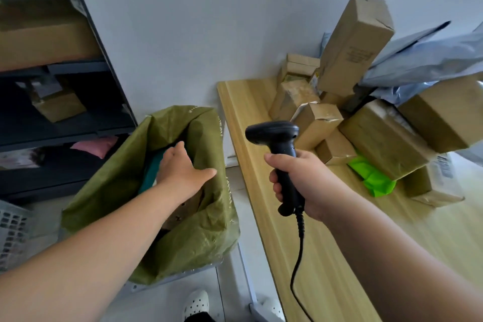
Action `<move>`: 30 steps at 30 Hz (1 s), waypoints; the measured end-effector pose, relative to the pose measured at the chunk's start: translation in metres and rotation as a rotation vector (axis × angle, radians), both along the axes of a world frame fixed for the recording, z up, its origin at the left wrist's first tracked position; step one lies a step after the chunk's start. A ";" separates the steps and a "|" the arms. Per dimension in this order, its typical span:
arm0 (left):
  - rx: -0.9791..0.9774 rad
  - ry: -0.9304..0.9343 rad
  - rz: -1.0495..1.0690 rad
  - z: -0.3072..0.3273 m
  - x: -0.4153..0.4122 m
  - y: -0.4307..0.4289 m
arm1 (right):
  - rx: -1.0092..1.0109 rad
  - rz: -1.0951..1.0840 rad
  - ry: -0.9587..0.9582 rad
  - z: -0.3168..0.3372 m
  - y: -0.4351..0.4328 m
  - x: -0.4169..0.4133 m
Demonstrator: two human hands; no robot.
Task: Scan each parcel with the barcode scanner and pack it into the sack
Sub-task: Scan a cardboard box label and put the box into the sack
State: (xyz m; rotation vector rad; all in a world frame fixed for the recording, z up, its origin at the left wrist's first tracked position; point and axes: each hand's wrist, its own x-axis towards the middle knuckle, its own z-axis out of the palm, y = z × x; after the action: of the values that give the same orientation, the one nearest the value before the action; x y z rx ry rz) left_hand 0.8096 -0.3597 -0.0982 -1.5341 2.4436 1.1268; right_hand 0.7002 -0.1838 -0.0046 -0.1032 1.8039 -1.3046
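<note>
While upright within curled fingers [274, 186] of right hand [307, 180], barcode scanner [280, 138], nose toward sack [209, 230]; left hand [180, 170] spread.

The sack [209, 217] was coarse woven green plastic, the scanner [277, 138] matt black plastic, the parcels [379, 138] dull brown cardboard, the table [326, 256] smooth pale wood.

White wall [183, 21], dark metal shelving [104, 60] at left, pale wooden table [245, 102] at right, light tiled floor [235, 282].
</note>
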 end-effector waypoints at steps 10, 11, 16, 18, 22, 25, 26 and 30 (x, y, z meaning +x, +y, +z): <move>-0.380 0.171 -0.523 0.055 -0.144 0.072 | 0.043 -0.217 0.239 0.018 0.080 -0.080; -0.408 0.171 -0.556 0.057 -0.161 0.079 | 0.046 -0.230 0.246 0.018 0.088 -0.089; -0.558 0.050 -0.744 0.053 -0.234 0.105 | 0.051 -0.271 0.237 0.009 0.115 -0.129; -0.622 -0.053 -0.806 0.045 -0.256 0.107 | 0.046 -0.274 0.231 0.003 0.123 -0.141; -0.703 -0.189 -0.874 0.025 -0.275 0.106 | 0.035 -0.261 0.216 -0.009 0.137 -0.158; -0.762 -0.106 -0.841 0.013 -0.268 0.109 | 0.033 -0.247 0.201 -0.016 0.144 -0.162; -0.779 -0.056 -0.832 0.011 -0.265 0.113 | 0.036 -0.248 0.191 -0.019 0.147 -0.163; -0.575 0.143 -0.788 0.010 -0.250 0.126 | 0.018 -0.276 0.157 -0.021 0.150 -0.162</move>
State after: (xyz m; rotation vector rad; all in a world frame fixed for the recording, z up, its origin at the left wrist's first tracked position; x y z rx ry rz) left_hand 0.5595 -0.2333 -0.0883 -0.3825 3.1597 0.4130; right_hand 0.5379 -0.0341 -0.0258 0.0574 2.0171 -1.5073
